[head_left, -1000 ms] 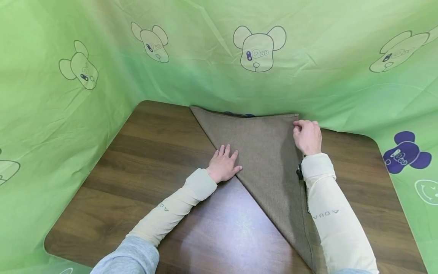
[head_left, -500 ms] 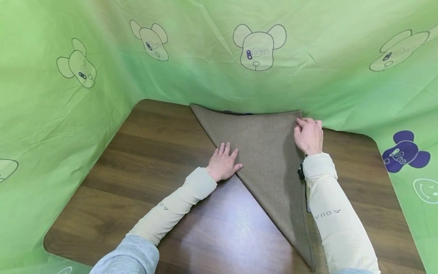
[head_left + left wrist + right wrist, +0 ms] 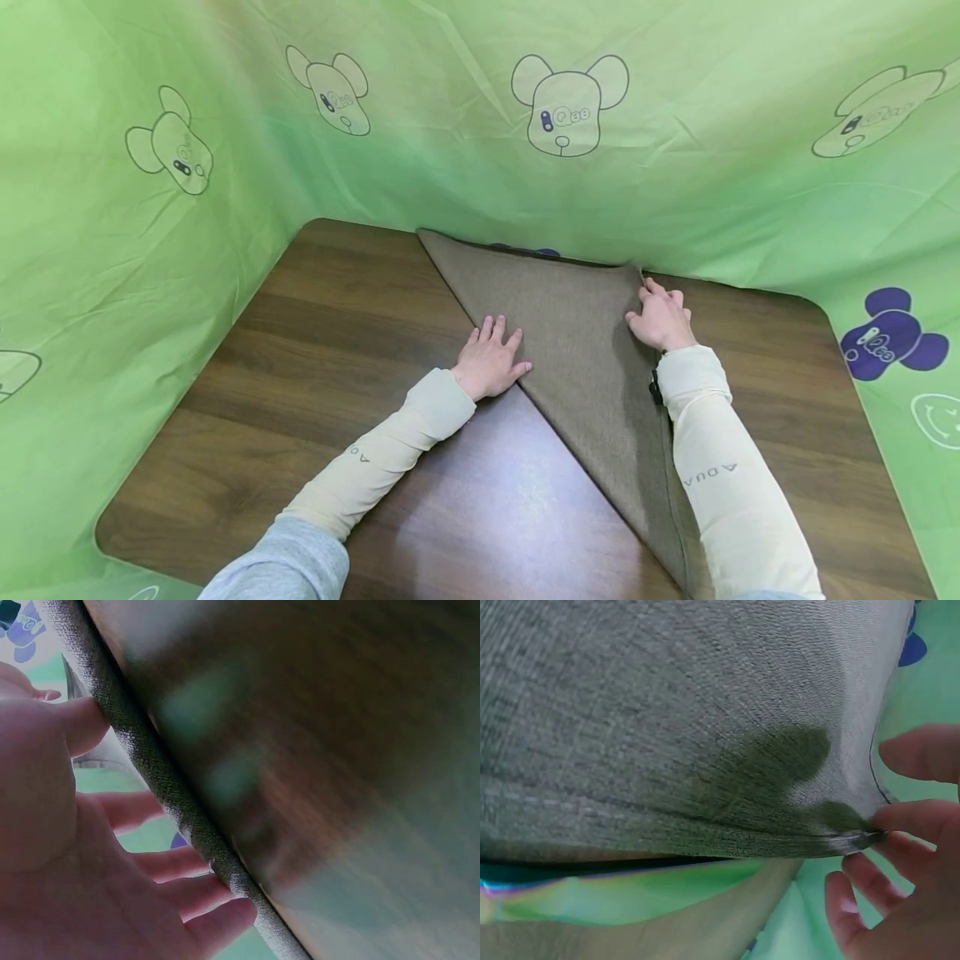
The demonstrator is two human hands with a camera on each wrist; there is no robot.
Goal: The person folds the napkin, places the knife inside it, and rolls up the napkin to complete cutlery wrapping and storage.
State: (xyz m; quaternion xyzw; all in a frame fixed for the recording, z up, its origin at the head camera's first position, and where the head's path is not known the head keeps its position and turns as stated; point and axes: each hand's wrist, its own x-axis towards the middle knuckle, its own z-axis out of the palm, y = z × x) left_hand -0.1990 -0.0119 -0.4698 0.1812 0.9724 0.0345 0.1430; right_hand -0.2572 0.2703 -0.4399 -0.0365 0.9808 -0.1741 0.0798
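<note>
Brown cloth (image 3: 577,350) is laid, diagonally folded, at the worktop's (image 3: 285,358) far edge; fold is pressed by spread left hand (image 3: 489,358). Corner, nipped in right hand's (image 3: 662,317) fingers, thumb off, has just been pulled nearer, rumpled; apparently not yet settled.

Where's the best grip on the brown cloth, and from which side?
Likely the far right corner of the brown cloth, pinched from the right: its tip is raised, so fingers can go beneath, and the right hand touches it there. The diagonal edge looks harder: it lies along the tabletop, under the left hand.
</note>
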